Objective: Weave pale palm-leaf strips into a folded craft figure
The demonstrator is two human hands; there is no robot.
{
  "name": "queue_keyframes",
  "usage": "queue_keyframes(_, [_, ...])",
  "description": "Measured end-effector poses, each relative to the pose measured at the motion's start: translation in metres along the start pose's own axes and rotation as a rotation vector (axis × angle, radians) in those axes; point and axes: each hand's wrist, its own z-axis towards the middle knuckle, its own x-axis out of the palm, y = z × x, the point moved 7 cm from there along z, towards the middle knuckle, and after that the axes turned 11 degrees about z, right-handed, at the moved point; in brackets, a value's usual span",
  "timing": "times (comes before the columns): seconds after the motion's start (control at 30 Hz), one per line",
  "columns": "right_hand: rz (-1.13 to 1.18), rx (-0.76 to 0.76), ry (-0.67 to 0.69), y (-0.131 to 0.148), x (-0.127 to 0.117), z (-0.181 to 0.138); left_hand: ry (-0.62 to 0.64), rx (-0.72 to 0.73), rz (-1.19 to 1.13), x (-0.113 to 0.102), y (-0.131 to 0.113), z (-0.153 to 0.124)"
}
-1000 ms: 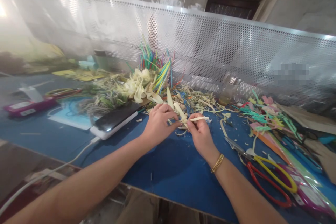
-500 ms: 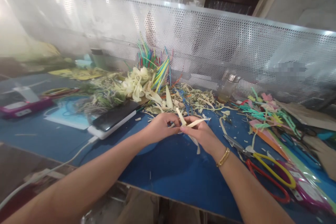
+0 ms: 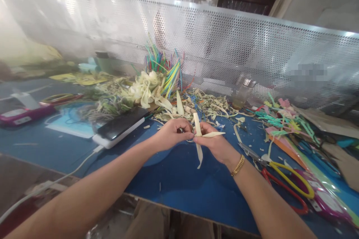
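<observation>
Several pale husk strips (image 3: 197,124) cross each other between my hands, above the blue tabletop (image 3: 174,179). One strip stands up, another points right, and a curled tail hangs below. My right hand (image 3: 215,145) pinches the crossing between thumb and fingers. My left hand (image 3: 174,133) is closed, its thumb and fingertips meeting right at the left side of the crossing; whether a strip end lies in them is hard to see. Just behind the hands lies a heap of husk scraps (image 3: 215,104), with a pointed pale leaf (image 3: 179,104) rising from it.
To the right lie scissors (image 3: 293,179) with yellow and red handles, near colourful cut pieces (image 3: 283,115). A glass bottle (image 3: 244,93) stands behind. On the left are a phone (image 3: 123,123) with a white cable (image 3: 64,175) and a purple power strip (image 3: 25,114). A perforated metal panel (image 3: 224,33) closes the back.
The crossed strips have turned in my fingers: the upper one stands straighter and the hanging tail has swung left. My left fingers have shifted slightly away from the upright strip.
</observation>
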Motion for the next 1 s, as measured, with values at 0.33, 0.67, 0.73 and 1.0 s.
queue_keyframes(0.33, [0.277,0.059,-0.019,-0.007,0.001,0.0,-0.003,0.015,-0.07,-0.007,-0.001,0.0])
queue_keyframes(0.67, [0.307,0.052,-0.015,-0.001,0.002,-0.001,-0.004,0.008,-0.174,-0.009,-0.001,0.0])
queue_keyframes(0.73, [0.33,0.048,-0.018,-0.002,0.0,0.0,0.0,0.026,-0.17,-0.01,-0.003,0.0])
queue_keyframes(1.0, [0.289,0.078,0.003,0.001,-0.007,0.0,-0.005,0.017,-0.113,-0.016,-0.002,0.0])
